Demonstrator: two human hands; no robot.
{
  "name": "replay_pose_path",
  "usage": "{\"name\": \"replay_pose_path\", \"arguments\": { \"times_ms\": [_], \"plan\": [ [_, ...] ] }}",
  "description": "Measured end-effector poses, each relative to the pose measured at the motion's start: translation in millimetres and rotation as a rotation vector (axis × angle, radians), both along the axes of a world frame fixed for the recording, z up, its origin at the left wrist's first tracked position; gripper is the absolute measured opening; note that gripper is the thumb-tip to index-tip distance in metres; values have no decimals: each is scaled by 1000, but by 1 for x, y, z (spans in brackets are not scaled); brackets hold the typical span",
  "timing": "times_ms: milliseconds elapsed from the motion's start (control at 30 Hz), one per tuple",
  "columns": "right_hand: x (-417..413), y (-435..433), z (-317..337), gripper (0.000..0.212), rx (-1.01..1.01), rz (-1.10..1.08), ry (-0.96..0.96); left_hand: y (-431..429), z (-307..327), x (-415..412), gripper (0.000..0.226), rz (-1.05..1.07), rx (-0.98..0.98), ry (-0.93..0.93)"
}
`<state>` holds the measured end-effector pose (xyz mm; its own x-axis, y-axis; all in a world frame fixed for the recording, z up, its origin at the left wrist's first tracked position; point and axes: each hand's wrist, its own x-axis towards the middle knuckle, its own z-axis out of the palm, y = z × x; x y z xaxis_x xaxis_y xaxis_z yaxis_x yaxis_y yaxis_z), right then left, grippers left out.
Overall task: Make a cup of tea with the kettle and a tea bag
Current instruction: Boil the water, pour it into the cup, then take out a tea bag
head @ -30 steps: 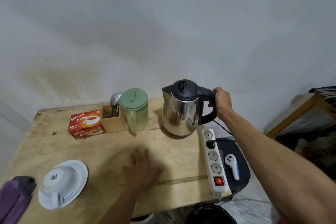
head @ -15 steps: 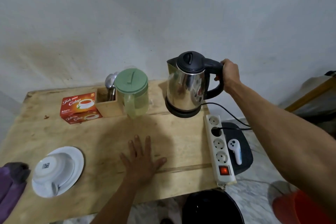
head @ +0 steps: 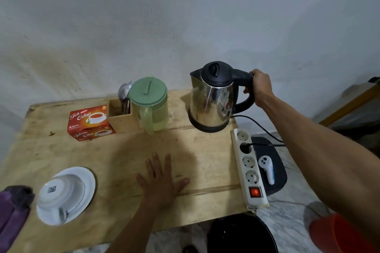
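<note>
Right hand (head: 260,88) wrapped round black handle of steel kettle (head: 211,102) at far right of table (head: 205,160), lid closed, left hand (head: 162,178) flat with fingers spread near table centre, tea bag box (head: 89,122) far left, upturned cup (head: 59,191) on saucer (head: 90,181) near left

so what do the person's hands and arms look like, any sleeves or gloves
Both are bare. The left hand and right hand wear no gloves, and no ring or watch is visible. The left forearm and right forearm are uncovered as far as the frame shows, with no sleeve in view.
</note>
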<state>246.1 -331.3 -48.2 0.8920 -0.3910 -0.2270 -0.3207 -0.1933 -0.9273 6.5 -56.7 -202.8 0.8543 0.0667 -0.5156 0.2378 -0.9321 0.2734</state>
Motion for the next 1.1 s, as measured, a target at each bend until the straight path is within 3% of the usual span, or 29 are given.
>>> {"name": "replay_pose_path", "arguments": {
  "times_ms": [167, 333, 467, 733, 1100],
  "plan": [
    [0, 2, 0, 26, 19, -9, -16, -1, -2, 3, 128, 12, 1, 20],
    [-12, 5, -1, 44, -7, -51, -38, -4, 5, 3, 118, 33, -11, 46],
    [-25, 11, -6, 36, 67, -64, -57, -2, 8, 1, 103, 27, -46, 47],
    [-31, 13, -7, 36, 113, -71, -83, -1, 2, 2, 103, 23, -37, 33],
    [-31, 8, -9, 53, 63, -58, -98, 0, -3, -1, 103, 16, -43, -16]
  ]
}}
